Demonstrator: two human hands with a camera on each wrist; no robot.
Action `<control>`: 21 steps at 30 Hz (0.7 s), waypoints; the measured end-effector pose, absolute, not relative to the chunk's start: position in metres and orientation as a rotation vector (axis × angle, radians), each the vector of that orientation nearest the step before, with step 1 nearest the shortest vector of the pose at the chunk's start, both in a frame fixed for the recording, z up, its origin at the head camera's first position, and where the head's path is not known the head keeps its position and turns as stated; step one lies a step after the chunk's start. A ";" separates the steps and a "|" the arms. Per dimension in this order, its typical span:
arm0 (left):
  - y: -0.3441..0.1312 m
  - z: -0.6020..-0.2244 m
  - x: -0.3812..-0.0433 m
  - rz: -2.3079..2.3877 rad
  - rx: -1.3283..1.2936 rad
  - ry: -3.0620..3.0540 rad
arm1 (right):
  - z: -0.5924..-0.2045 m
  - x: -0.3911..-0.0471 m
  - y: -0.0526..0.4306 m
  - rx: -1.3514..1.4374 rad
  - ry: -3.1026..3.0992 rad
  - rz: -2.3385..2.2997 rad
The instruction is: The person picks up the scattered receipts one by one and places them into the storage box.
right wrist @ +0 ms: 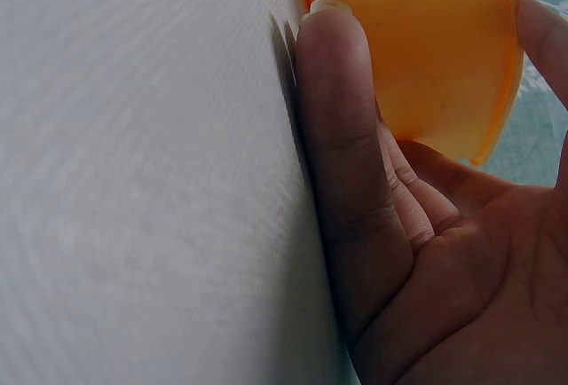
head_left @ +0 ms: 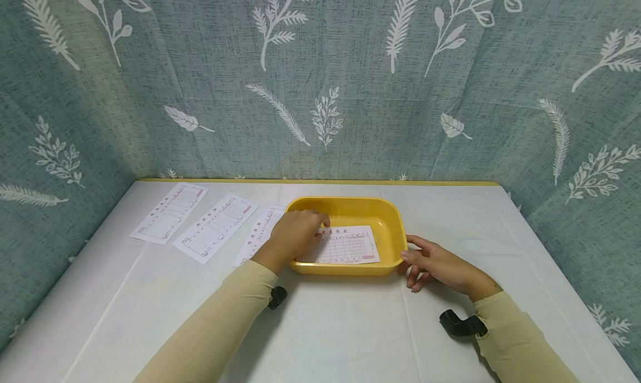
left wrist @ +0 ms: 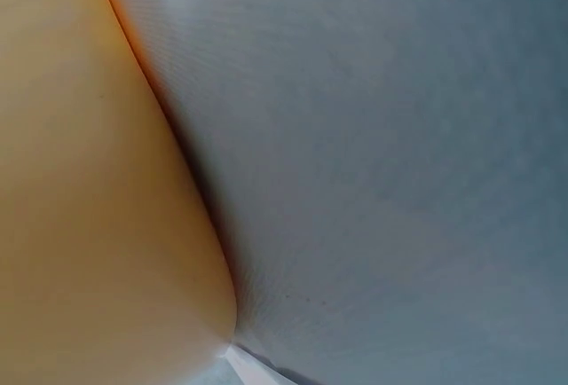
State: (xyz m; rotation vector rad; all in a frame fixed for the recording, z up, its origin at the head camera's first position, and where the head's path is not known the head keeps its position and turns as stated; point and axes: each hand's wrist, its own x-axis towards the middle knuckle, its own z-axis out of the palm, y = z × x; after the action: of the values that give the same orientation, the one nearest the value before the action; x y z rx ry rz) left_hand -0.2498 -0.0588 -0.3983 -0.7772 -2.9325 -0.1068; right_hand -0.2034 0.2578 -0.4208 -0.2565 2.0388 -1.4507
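A yellow plastic basin (head_left: pixel 348 269) stands on the white table. Inside it lies a printed paper slip (head_left: pixel 348 245) with a red grid. My left hand (head_left: pixel 296 232) reaches over the basin's left end, its fingers bent at the slip's upper left side. Most of those fingertips are hidden, so I cannot tell whether they pinch the slip. At the basin's right end, my right hand (head_left: pixel 440 265) touches the rim with its thumb. In the right wrist view, its lower fingers (right wrist: pixel 337 128) lie fairly straight along the table beside the basin's outer wall (right wrist: pixel 435 48).
Left of the basin, more printed slips lie slanted on the table: one at far left (head_left: pixel 168 212), a middle slip (head_left: pixel 216 227), and a nearer slip (head_left: pixel 259 234) partly behind my left hand. A green leaf-patterned cloth (head_left: pixel 320 82) hangs behind and along both sides.
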 end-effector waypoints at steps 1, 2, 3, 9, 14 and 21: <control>-0.059 -0.398 -0.250 -0.102 -0.778 -2.933 | -0.421 -0.203 0.258 -0.261 2.038 -1.451; -0.059 -0.399 -0.250 -0.096 -0.779 -2.932 | -0.421 -0.204 0.257 -0.266 2.038 -1.450; -0.059 -0.399 -0.250 -0.094 -0.779 -2.933 | -0.420 -0.204 0.257 -0.264 2.038 -1.450; -0.058 -0.399 -0.250 -0.079 -0.787 -2.925 | -0.420 -0.204 0.257 -0.251 2.044 -1.445; -0.058 -0.397 -0.249 -0.084 -0.786 -2.921 | -0.420 -0.204 0.257 -0.264 2.037 -1.453; -0.059 -0.397 -0.249 -0.068 -0.788 -2.914 | -0.417 -0.203 0.256 -0.268 2.032 -1.452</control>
State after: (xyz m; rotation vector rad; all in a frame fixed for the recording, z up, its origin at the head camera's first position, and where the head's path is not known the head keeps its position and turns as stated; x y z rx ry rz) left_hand -0.2495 -0.0585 -0.3974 -0.7885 -2.9145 -0.0683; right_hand -0.2026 0.2558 -0.4175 -0.2676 2.0324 -1.4524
